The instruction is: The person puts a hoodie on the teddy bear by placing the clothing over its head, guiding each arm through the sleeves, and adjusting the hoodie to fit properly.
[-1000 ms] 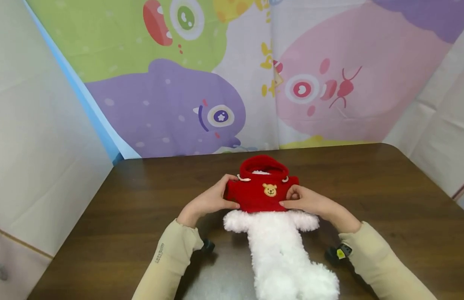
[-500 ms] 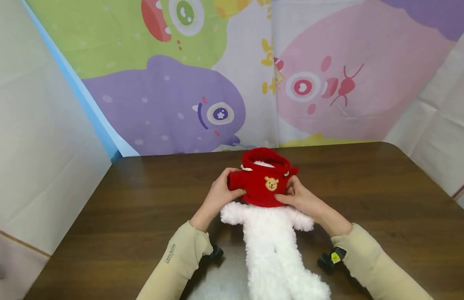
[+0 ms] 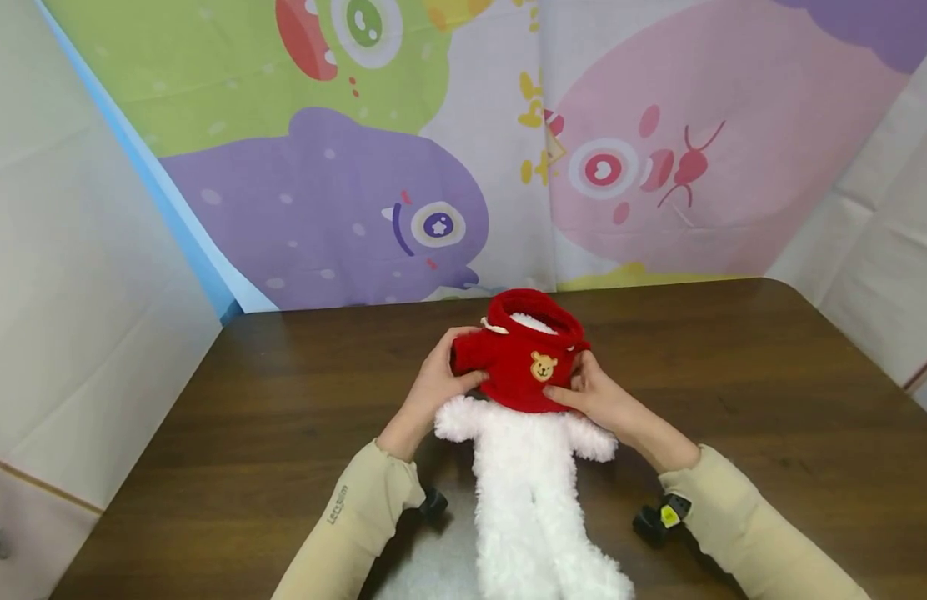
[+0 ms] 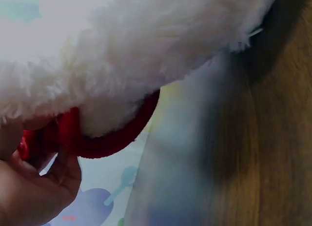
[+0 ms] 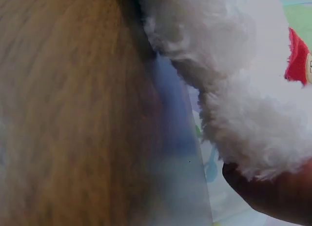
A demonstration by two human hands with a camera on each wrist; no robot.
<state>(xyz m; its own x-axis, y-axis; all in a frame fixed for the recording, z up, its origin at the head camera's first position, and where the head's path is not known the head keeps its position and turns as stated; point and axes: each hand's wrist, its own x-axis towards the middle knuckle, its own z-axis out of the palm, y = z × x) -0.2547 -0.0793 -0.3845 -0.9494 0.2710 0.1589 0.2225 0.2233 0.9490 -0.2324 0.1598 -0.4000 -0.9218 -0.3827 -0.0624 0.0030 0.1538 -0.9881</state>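
Note:
A fluffy white plush toy [image 3: 519, 479] lies on its back, with its arms spread and legs toward the person. A small red hoodie [image 3: 512, 371] with a bear-face patch covers its head; white fur shows through the neck opening. At the hoodie's left side, the left hand [image 3: 432, 385] pinches the cloth near the sleeve and hem. The right hand [image 3: 603, 398] holds the lower right hem, thumb on the front. In the left wrist view the red hem [image 4: 114, 144] curves around white fur. White fur [image 5: 263, 123] hides most of the right hand [image 5: 273, 192] in the right wrist view.
The dark wooden table [image 3: 306, 392] extends on both sides of the toy. A cartoon-printed cloth [image 3: 336, 208] hangs behind its far edge, with pale panels [image 3: 96, 250] at the sides. A black wrist camera [image 3: 433, 506] sits below the left cuff.
Both hands have shifted the hoodie slightly up and away from the person, and its right sleeve has tucked behind the right hand. The plush toy's body has moved a little left.

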